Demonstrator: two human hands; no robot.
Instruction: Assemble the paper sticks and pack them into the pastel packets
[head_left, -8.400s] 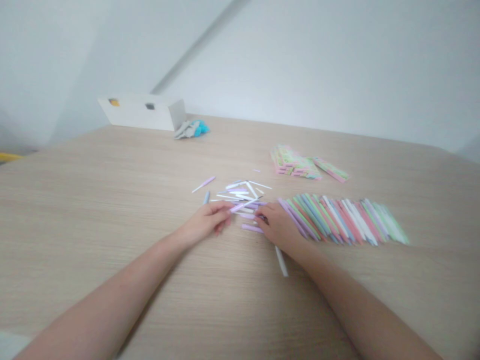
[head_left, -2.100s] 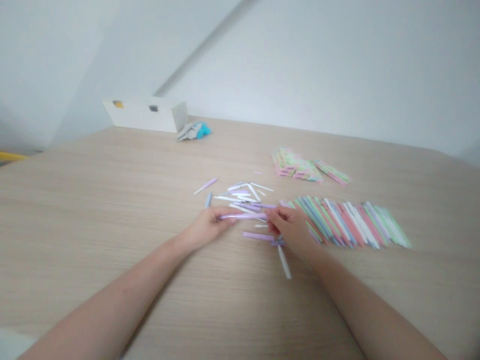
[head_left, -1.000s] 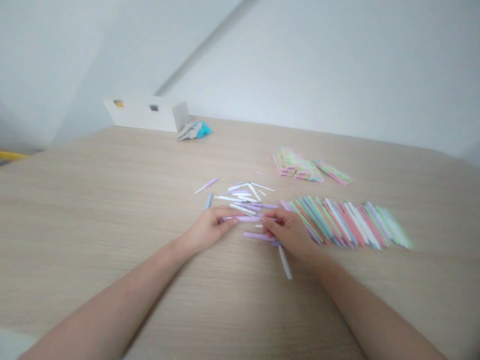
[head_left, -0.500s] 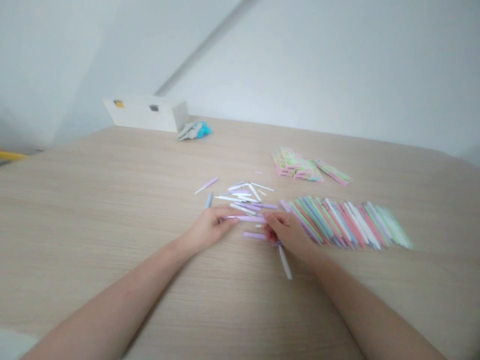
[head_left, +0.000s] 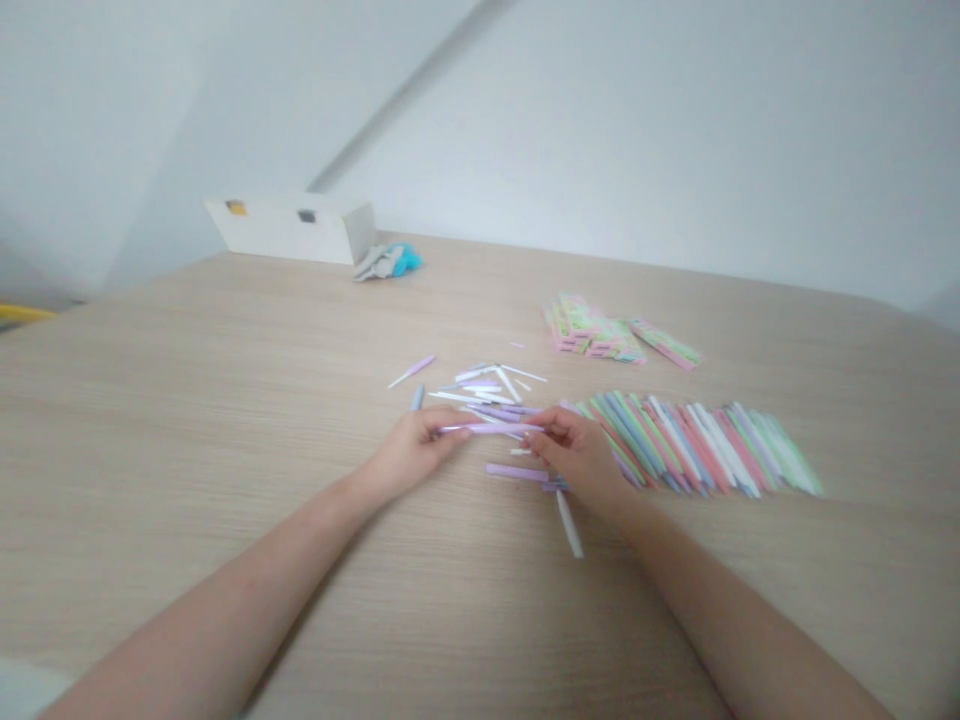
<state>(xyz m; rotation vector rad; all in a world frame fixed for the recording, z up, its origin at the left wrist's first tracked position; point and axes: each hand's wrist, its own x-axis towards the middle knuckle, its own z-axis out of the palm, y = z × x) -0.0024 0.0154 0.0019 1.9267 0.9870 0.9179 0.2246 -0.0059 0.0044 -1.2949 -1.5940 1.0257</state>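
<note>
My left hand (head_left: 417, 452) and my right hand (head_left: 581, 455) pinch the two ends of one thin purple pen (head_left: 491, 428), held level just above the wooden table (head_left: 187, 420). Behind the pen lies a loose scatter of purple and white pen parts (head_left: 487, 388). Another purple piece (head_left: 516, 472) and a white piece (head_left: 568, 524) lie on the table beside my right hand. To the right of that hand, a row of finished pens (head_left: 690, 440) in green, pink, purple and white lies side by side.
A stack of pink and green packets (head_left: 600, 335) rests behind the pen row. A white box (head_left: 292, 228) and a crumpled blue and grey cloth (head_left: 390, 260) sit at the table's far left edge, against the white wall.
Both hands stay on the purple pen; they have lifted it slightly and drawn a little closer together. The piles on the table have not moved.
</note>
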